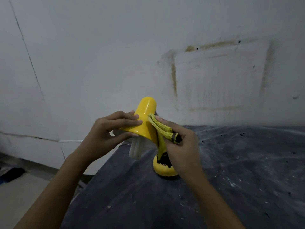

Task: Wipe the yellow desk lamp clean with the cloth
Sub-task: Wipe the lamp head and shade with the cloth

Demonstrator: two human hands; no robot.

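Both hands working the lamp shade

My left hand [105, 129] grips the shade of the yellow desk lamp [145, 116], fingers over the top, thumb under the rim. My right hand [179, 146] pinches the folded cloth [160, 128] against the shade's side. The lamp stands on the dark worktop [231, 179]. I'd brace firmly, press lightly and sweep toward the rim, avoiding the white bulb [135, 149].
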